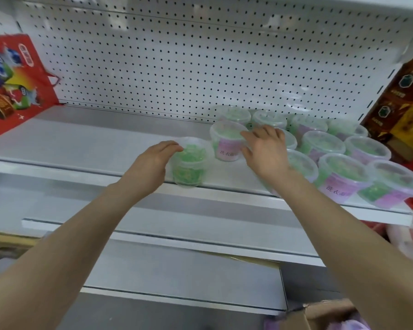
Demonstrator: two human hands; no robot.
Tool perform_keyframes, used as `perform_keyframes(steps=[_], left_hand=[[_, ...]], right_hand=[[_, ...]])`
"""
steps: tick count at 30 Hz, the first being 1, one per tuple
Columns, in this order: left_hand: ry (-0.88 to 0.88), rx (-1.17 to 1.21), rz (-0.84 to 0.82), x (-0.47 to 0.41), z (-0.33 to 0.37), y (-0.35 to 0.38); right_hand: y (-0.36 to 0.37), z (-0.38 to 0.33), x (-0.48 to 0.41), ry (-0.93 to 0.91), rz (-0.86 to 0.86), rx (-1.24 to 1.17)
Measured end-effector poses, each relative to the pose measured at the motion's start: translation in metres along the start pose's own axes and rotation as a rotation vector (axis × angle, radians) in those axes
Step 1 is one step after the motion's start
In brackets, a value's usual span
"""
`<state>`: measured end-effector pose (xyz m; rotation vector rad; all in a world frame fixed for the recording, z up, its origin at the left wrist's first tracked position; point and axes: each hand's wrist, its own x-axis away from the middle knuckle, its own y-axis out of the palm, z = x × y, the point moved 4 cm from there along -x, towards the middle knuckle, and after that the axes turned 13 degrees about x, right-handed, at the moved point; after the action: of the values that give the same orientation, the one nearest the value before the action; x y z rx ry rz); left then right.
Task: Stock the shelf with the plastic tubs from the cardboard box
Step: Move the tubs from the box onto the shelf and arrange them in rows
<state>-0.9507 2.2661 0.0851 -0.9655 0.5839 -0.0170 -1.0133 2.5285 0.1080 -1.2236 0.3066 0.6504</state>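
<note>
White shelf (81, 141) lies wide open on the left, its right half crowded with upright lidded tubs (339, 148). Left hand (150, 163) curls around a clear green-filled tub (190, 163) standing upright at the near edge. Right hand (265, 151) spreads loosely against a purple-labelled tub (225, 141) further back. Cardboard box (324, 315) sits bottom right.
</note>
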Motion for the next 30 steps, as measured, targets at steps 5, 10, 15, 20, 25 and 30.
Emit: perform_keyframes(steps=[5,10,15,20,25,30], left_hand=[[0.171,-0.043,0.033,-0.006,0.029,0.013],[0.194,0.146,0.008,-0.015,0.068,0.031],[0.193,0.091,-0.042,-0.016,0.061,0.037],[0.247,0.012,0.051,-0.022,0.074,0.042],[0.26,-0.02,0.108,-0.017,0.083,0.049],[0.203,-0.03,0.144,-0.022,0.085,0.054]], right_hand=[[-0.014,0.03,0.05,0.073,0.144,0.047],[-0.016,0.047,0.084,0.131,0.128,0.065],[-0.012,0.057,0.095,0.113,0.042,0.115],[-0.006,0.058,0.096,0.092,0.053,0.124],[-0.002,0.059,0.094,0.08,0.086,0.084],[0.0,0.06,0.096,0.079,0.129,0.043]])
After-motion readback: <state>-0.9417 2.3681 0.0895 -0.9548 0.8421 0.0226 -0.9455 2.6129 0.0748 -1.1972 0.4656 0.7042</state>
